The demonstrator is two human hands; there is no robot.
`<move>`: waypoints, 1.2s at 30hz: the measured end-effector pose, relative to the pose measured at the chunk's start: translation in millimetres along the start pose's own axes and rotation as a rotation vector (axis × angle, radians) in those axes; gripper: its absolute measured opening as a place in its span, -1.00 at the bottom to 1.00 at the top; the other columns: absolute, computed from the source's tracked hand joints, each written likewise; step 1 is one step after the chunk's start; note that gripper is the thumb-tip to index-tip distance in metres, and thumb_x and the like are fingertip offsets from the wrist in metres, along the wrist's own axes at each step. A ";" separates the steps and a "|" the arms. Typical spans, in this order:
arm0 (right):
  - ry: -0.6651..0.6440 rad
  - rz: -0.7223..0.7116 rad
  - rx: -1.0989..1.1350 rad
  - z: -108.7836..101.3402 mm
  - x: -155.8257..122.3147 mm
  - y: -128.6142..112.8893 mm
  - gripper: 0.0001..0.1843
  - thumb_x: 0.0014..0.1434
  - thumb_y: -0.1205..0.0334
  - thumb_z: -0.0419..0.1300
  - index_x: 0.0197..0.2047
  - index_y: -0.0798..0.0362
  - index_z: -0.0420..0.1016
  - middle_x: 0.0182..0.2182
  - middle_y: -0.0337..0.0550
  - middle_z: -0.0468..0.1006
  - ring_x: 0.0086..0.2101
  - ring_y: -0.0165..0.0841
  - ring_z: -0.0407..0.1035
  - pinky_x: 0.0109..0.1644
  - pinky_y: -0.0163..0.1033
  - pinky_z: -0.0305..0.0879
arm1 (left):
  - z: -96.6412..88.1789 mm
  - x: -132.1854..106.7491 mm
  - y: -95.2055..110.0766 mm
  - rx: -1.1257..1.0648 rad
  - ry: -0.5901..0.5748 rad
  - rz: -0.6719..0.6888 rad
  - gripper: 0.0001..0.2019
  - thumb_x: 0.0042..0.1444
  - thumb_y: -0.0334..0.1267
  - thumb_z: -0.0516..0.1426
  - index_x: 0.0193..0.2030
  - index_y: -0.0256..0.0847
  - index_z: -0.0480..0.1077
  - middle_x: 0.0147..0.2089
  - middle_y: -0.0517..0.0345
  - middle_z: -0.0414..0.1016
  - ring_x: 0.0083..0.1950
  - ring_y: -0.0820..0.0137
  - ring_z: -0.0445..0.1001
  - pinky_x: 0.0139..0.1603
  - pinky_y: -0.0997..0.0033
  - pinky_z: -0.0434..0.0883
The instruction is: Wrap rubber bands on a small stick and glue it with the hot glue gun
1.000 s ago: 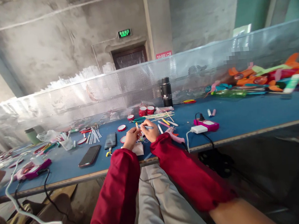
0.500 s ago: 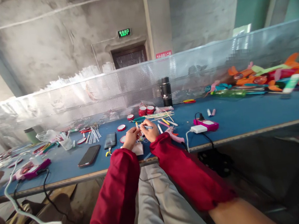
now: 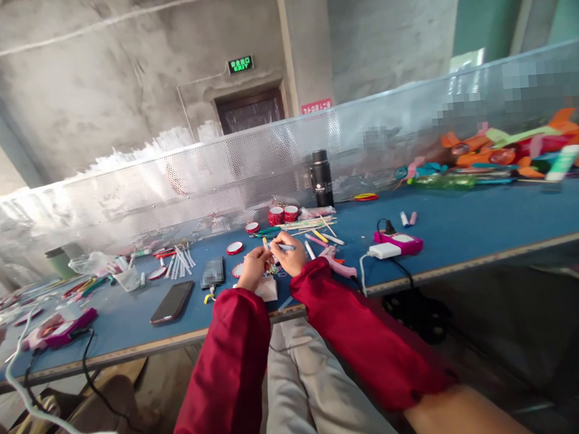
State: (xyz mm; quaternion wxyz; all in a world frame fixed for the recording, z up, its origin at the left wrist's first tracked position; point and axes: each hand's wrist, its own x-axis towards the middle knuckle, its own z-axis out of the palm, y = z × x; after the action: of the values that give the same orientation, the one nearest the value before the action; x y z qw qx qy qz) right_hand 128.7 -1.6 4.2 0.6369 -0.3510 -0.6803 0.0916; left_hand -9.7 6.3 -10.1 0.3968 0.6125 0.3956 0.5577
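Both my hands meet over the blue table [image 3: 471, 226], close together, in red sleeves. My left hand [image 3: 252, 267] is closed in a pinch on a small piece I cannot make out. My right hand [image 3: 288, 255] is closed on a thin blue stick [image 3: 285, 246] that points left towards my left hand's fingertips. A white paper piece [image 3: 266, 289] lies on the table just below my hands. A pink glue gun [image 3: 340, 264] lies right of my right wrist.
A black phone [image 3: 172, 302] lies to the left, red tape rolls [image 3: 282, 214] and a black flask [image 3: 321, 178] stand behind. A white charger [image 3: 385, 250] and pink device [image 3: 402, 241] sit to the right. Colourful toys [image 3: 509, 146] pile far right. A perforated metal screen [image 3: 167, 186] backs the table.
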 end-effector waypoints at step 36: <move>0.021 0.006 -0.016 0.3 0.8 1.7 -0.81 0.19 0.12 0.10 -0.44 -0.06 0.29 -0.52 -0.25 0.49 -0.48 -0.33 0.37 -0.36 -0.27 0.20 | 1.5 -3.0 6.3 -0.032 0.002 -0.009 -0.61 0.06 0.04 0.28 -0.47 -0.25 0.33 -0.55 0.23 0.33 -0.58 0.58 0.15 -0.53 0.49 0.04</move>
State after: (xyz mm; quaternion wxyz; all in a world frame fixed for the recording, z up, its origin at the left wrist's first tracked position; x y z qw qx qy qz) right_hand 129.1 0.2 3.9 0.6410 -0.3593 -0.6731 0.0842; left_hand -8.1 1.1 -5.4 0.4086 0.6038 0.3896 0.5627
